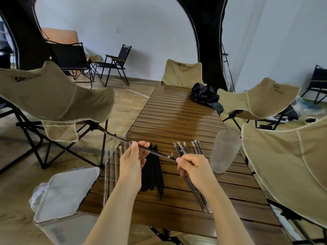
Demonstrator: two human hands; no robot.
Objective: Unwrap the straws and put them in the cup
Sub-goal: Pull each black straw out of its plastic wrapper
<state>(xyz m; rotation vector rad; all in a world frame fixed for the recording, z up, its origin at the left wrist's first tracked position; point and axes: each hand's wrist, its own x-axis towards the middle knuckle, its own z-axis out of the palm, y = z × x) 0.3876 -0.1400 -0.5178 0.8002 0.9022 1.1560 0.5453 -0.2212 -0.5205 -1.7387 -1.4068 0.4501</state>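
Straw-unwrapping is under way left of the frosted cup (223,152): one held straw (155,152), in a clear wrapper, is raised above the slatted wooden table (177,117) on which the cup stands, slanting up and away from the cup; the left hand (135,156) pinches it between thumb and fingertips partway along its length, with the other fingers fairly loose; the right hand (192,167), fingers curled, pinches the end that points toward the cup, so both hands are clamped on the same straw and held apart from each other; whether the wrapper has been torn open I cannot tell. Just left of the cup lie several wrapped straws (181,150), side by side on the table, partly under the right hand; further left of the cup, beyond those, a bundle of bare black straws (153,174) lies flat between the two forearms; further left again, at the table's edge, lie clear wrappers (111,167) that look empty. The cup stands upright, and no straw shows inside it. Well beyond the cup, at the far end of the table, sits a crumpled black bag (204,96); far to the cup's left, off the table and lower, is a white-lidded bin (67,190); a beige folding chair (286,165) stands just right of the cup.
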